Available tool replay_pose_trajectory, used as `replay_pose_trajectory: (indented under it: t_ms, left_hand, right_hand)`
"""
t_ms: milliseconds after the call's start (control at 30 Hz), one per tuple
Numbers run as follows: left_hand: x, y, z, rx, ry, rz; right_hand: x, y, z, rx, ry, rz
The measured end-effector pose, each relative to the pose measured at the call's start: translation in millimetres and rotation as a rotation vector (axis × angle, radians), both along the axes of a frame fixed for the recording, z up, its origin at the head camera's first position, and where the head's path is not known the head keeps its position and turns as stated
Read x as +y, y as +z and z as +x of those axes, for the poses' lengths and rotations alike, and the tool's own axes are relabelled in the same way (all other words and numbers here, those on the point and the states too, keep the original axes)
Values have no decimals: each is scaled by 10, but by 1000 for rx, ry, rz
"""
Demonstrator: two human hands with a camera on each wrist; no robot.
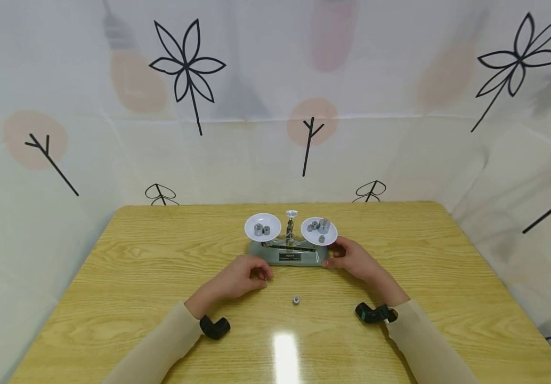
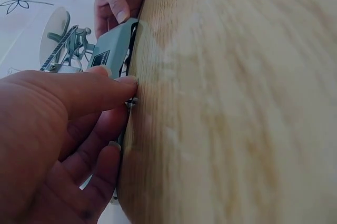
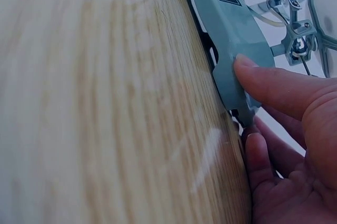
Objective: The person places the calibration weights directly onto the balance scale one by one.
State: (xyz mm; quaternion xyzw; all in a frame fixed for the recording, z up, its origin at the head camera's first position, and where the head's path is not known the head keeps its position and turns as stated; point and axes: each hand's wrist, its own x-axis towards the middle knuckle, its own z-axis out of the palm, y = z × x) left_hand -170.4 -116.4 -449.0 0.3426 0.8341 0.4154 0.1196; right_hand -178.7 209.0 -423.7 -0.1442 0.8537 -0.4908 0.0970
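Observation:
A grey-green balance scale [image 1: 290, 257] with two white pans stands on the table. Two metal weights [image 1: 258, 230] sit in the left pan [image 1: 251, 225]; several weights [image 1: 323, 226] of different sizes are in the right pan [image 1: 310, 236]. In front of the base's left part, my left hand [image 1: 243, 277] pinches a small metal weight [image 2: 131, 102] between thumb and fingers, mostly hidden by them. My right hand [image 1: 354, 261] grips the base's right end, thumb [image 3: 263, 79] on its front and the other fingers around the end. Another small weight [image 1: 296, 300] stands on the tabletop between my hands.
The wooden table [image 1: 160, 250] reaches back to a pale cloth [image 1: 256, 160] printed with plants. Both wrists wear black camera mounts [image 1: 215, 327]. Light glares off the table's front middle.

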Motion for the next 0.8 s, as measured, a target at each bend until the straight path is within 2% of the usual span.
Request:
replay_pose_trajectory:
  t_ms: [67,267,400,500,700,800]
  left_hand:
    - [-2,10,9,0,3,-2]
    - [-11,14,15,-13,10,4]
    - [-17,11,15,-15,18,4]
    - [-15,20,20,-15,24,7]
    - [-14,78,48,-30,38,17]
    - [-20,112,66,-21,45,12]
  right_hand:
    - [8,-39,-25,4,1,1]
    - [87,-289,-155,15,-10,0]
    - [109,-341,-183,13,-9,-3]
    - [93,-311,-167,18,-4,-7]
    - [13,-59,-37,21,2,3]
    - [2,-16,-10,16,0,8]
